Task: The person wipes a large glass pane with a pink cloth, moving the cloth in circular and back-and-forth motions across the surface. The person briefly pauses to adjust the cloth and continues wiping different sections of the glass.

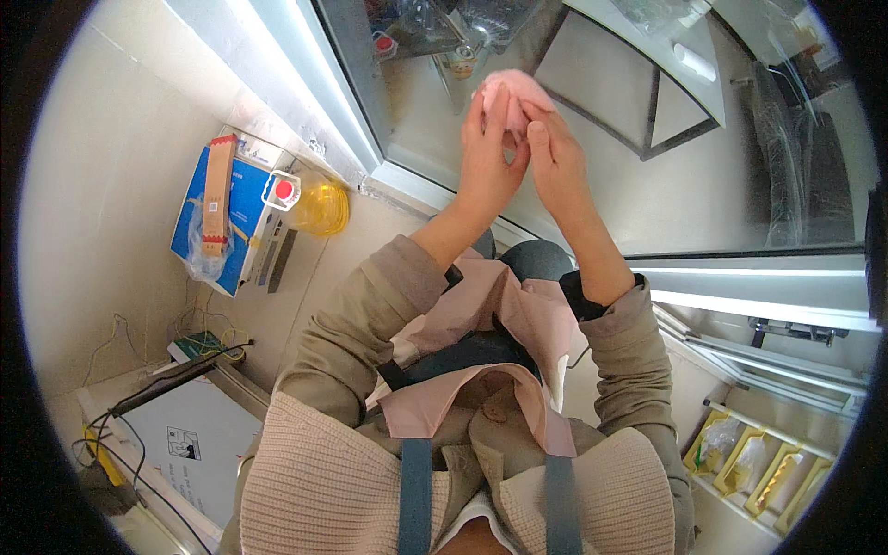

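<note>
A bunched pink cloth (524, 87) is held up in front of the glass pane (444, 149) by both of my hands. The fingers of my left hand (489, 159) press into its left side, with the thumb pointing to the right. From the right, my right hand (560, 163) grips the lower edge of the cloth, its thumb raised. The two hands almost meet below the cloth. Whether the cloth touches the glass cannot be told from here. I wear a pink apron (479, 284) with blue straps.
White framing (749, 284) edges the glass. On the floor at left stand a bottle of yellow oil (322, 208) and a blue box (243, 194) with a cardboard strip on top. Cables lie near a white panel (208, 430). At lower right is a yellow-stepped ladder (735, 458).
</note>
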`<state>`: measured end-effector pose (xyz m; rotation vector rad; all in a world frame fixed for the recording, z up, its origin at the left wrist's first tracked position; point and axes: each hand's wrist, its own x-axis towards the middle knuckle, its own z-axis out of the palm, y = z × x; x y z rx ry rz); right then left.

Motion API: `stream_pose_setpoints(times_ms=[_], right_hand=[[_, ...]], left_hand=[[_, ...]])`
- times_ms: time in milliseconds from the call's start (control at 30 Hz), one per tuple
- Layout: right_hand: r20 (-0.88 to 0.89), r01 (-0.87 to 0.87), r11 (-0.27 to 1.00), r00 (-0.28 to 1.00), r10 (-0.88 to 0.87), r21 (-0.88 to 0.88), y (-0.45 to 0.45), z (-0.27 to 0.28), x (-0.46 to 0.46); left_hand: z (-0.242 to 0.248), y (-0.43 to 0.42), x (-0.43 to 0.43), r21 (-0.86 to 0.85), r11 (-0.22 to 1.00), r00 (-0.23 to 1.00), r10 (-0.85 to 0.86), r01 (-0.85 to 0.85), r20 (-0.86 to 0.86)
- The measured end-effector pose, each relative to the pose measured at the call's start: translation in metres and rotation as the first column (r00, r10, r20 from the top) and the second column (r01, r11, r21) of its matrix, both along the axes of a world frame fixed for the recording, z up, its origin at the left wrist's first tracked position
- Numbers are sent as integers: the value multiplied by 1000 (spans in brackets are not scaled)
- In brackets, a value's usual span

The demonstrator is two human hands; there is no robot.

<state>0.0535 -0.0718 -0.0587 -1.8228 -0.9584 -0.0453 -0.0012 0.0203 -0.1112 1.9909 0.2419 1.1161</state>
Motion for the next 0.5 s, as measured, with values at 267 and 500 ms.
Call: stream_pose_setpoints(times_ms=[267, 500], right_hand=[[-257, -52, 997, 964, 64, 53, 29, 11, 5], [-214, -62, 982, 977, 22, -180, 61, 7, -2]], left_hand=[[11, 18, 10, 141, 979, 989, 138, -144, 54], [-15, 42, 18, 90, 958, 962, 272, -272, 14]])
